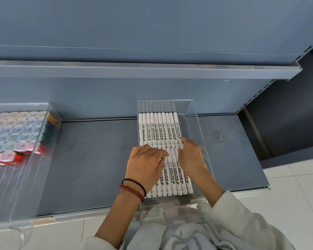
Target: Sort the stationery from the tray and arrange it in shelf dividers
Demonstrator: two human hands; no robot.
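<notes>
A clear acrylic divider tray (195, 121) stands on the grey shelf (98, 159). It holds two rows of white markers with black print: a far row (159, 129) and a near row (173, 175). My left hand (145, 166) lies flat on the near row's left part, fingers spread toward the right. My right hand (191, 156) rests at the right edge of the markers, where the two rows meet, fingers bent down against them. A narrow strip along the tray's right side holds no markers.
A second clear tray (34, 159) on the left holds several small coloured boxes with clear lids (16, 130). An upper shelf edge (152, 69) overhangs at the back. The white tiled floor (296, 186) shows at the right.
</notes>
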